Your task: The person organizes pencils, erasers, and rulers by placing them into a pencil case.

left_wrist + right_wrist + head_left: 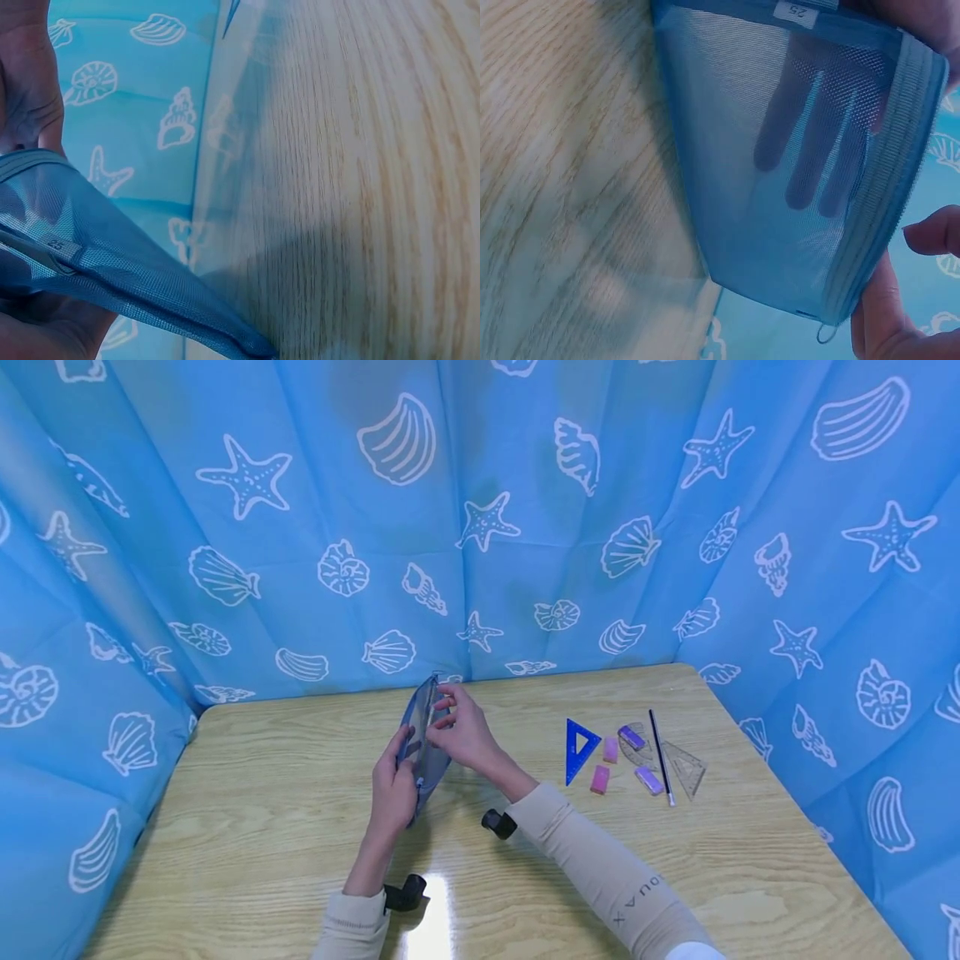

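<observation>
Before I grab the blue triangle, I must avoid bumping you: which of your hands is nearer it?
Right. The right hand, at the far end of the mesh pouch, is left of the blue triangle; the left hand, gripping the pouch's near end, is farther left.

The pouch (720, 225) is see-through mesh with a ribbed zipper (889, 180). The table (255, 793) shows smooth, glossy wood grain; the curtain (315, 510) looks like matt, softly creased cloth; the triangle (572, 764) looks like plastic.

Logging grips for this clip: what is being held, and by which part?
A blue mesh pouch: the left hand grips its near half. The right hand is at the zip toward the far end; whether it grips cannot be told.
</observation>
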`<action>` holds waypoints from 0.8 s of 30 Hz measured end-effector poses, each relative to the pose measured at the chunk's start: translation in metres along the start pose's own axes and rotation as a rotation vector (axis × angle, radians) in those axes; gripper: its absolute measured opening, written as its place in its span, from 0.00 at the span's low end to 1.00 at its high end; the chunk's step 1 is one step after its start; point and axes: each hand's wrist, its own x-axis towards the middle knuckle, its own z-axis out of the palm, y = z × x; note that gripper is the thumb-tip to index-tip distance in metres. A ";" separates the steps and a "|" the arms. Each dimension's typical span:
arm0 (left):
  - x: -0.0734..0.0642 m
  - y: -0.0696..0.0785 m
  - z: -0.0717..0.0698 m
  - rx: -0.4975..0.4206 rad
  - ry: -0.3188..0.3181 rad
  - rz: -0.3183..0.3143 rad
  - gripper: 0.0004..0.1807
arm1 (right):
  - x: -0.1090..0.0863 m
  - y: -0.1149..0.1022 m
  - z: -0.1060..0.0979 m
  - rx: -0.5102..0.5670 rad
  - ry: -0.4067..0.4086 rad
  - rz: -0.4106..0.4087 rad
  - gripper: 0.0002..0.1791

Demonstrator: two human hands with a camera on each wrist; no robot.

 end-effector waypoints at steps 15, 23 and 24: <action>-0.001 -0.001 0.000 -0.016 -0.001 -0.021 0.31 | -0.016 0.008 -0.022 0.111 0.062 -0.069 0.28; -0.001 0.000 0.000 -0.022 0.002 -0.028 0.31 | -0.027 0.023 -0.037 0.124 0.073 -0.020 0.25; -0.002 0.001 0.000 -0.024 0.003 -0.030 0.31 | -0.028 0.025 -0.039 0.117 0.077 -0.012 0.24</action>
